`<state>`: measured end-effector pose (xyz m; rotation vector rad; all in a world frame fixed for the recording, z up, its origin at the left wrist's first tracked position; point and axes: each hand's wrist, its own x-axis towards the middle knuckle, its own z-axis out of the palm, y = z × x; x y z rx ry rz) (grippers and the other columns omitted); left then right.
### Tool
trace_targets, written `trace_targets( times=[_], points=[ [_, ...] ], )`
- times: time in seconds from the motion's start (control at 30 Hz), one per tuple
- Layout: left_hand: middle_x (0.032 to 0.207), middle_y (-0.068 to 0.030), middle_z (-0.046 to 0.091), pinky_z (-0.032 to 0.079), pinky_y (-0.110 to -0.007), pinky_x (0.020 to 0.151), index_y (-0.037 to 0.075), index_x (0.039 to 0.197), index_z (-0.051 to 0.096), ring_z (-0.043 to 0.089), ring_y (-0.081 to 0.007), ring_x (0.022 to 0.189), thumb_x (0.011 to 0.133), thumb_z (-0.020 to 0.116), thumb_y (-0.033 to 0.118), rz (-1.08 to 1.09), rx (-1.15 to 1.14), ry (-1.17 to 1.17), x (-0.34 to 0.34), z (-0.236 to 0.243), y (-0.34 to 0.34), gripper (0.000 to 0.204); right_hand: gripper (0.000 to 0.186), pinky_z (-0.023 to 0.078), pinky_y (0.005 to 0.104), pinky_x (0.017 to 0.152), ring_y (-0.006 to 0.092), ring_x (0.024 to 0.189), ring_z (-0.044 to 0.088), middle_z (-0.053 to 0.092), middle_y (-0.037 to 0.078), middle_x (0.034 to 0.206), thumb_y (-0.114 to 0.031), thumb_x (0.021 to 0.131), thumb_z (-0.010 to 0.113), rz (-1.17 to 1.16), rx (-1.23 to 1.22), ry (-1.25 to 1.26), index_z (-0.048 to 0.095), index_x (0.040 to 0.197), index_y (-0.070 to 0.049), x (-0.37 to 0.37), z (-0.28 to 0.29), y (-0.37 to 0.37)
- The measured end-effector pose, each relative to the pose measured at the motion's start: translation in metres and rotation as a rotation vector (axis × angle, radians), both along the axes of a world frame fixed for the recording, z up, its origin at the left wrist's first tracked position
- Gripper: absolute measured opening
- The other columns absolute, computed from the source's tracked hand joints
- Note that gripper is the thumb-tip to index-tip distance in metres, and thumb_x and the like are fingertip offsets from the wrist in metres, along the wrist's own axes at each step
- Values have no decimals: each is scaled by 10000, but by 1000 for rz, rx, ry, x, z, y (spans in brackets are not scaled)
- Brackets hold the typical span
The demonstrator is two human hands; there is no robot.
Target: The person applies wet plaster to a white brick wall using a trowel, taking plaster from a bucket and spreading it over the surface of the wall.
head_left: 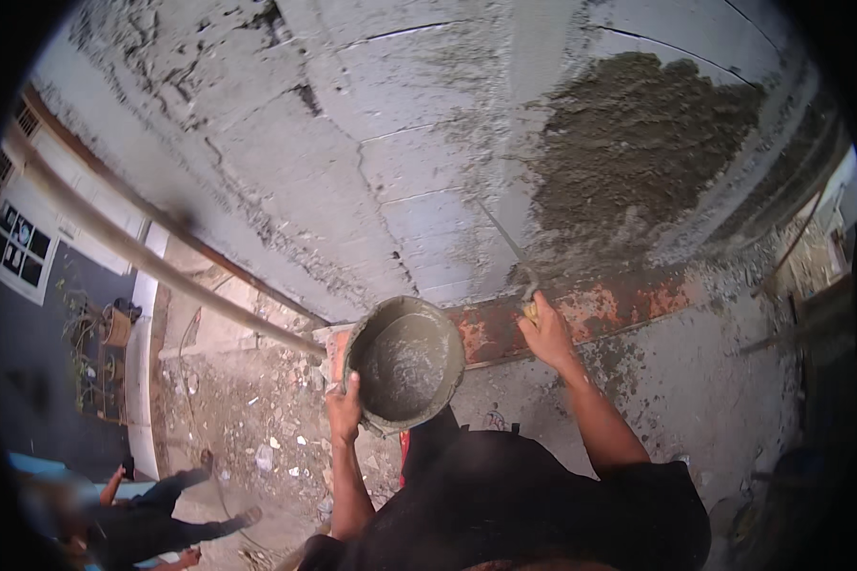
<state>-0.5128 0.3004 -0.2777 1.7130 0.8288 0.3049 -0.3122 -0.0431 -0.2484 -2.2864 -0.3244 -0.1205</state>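
Note:
My left hand (344, 409) grips the rim of a round, mortar-crusted bucket (360, 366), its thumb over the edge. Wet grey mortar (414, 366) lies inside the bucket. In my right hand (546, 333) is the handle of a trowel (506, 238), its thin blade seen nearly edge-on and reaching up to the wall. A pale block wall (438, 152) rises ahead of me. Fresh dark mortar (647, 133) covers a broad patch of it, up and right of the trowel.
A reddish ledge (600, 309) runs along the wall's foot. To the left, a long pole (162, 262) slants down toward the bucket. Rubble (266, 428) litters the ground. Another person (147, 514) is at the lower left, near a plant stand (109, 362).

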Motion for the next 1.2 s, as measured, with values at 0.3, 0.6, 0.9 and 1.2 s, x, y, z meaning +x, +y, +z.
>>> trace_targets(
  times=[0.3,0.6,0.9,1.2],
  points=[
    [672,-258,615,504,-448,669,-85,842,673,656,-305,667,864,652,578,15,263,-123,9,-55,-28,664,640,478,418,859,342,937,608,617,221,991,-130,811,628,332,-70,811,441,1370,120,-44,-112,-62],
    [656,-277,593,498,-456,661,-108,768,642,634,-342,638,858,659,569,65,91,-108,-22,-22,-46,683,593,471,404,866,328,931,596,612,235,1043,-137,802,671,639,-252,350,476,1295,130,14,-104,-44],
    [650,-258,584,493,-448,650,-91,801,637,619,-306,627,873,667,528,143,87,-155,-39,-32,-50,624,416,459,432,711,324,755,590,593,207,821,-93,756,707,947,-436,290,539,1107,53,17,-16,2],
    [853,-169,669,504,-380,787,-47,1085,637,629,-209,814,923,661,385,59,62,-146,-29,-31,-39,462,325,477,561,722,451,848,634,674,221,906,-140,803,671,1052,-924,-123,547,1087,-44,32,80,72]
  ],
)
